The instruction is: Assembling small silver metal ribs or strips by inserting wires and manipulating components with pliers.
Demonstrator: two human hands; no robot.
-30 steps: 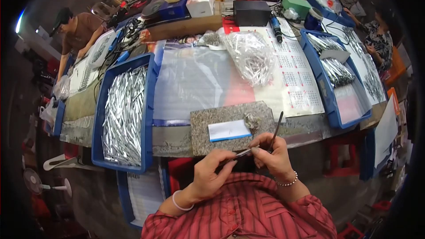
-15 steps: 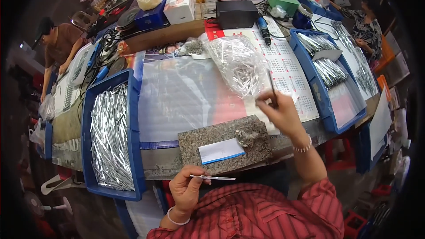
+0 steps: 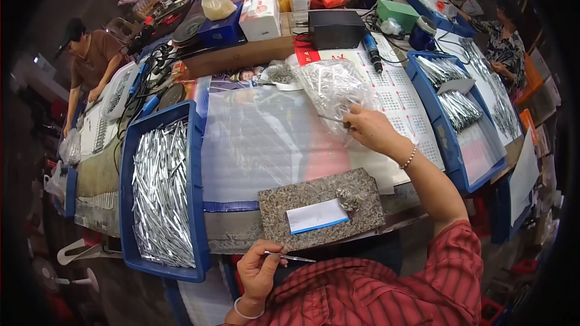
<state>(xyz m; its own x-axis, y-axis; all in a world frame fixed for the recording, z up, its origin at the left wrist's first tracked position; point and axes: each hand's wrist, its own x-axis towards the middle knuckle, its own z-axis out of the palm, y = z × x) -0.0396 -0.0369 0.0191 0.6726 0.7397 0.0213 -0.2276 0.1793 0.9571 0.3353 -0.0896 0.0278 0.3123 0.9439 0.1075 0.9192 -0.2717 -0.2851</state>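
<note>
Close to my body, my left hand [image 3: 258, 270] pinches a slim silver metal piece [image 3: 296, 258] that points right. My right hand [image 3: 376, 130] reaches over a clear plastic bag [image 3: 337, 84] full of silver metal pieces. Its fingers are closed on a thin grey tool [image 3: 330, 120] whose far end points left over the bag; its exact kind is too small to tell. Between my hands lies a speckled stone slab [image 3: 275, 202], bearing a white card with a blue edge [image 3: 317, 216] and a small heap of tiny metal parts [image 3: 348, 200].
A blue tray [image 3: 201, 205] of silver pieces stands at left, another blue tray [image 3: 447, 156] with bundled pieces at right. Behind are a black box [image 3: 336, 29], a blue power tool [image 3: 373, 51] and a tissue box [image 3: 260, 19]. People sit at left [image 3: 96, 54] and right [image 3: 507, 42].
My right hand has moved up and left onto the plastic bag, and the tool in it has swung from pointing up to pointing left. My left hand still holds the metal piece. The view has shifted slightly.
</note>
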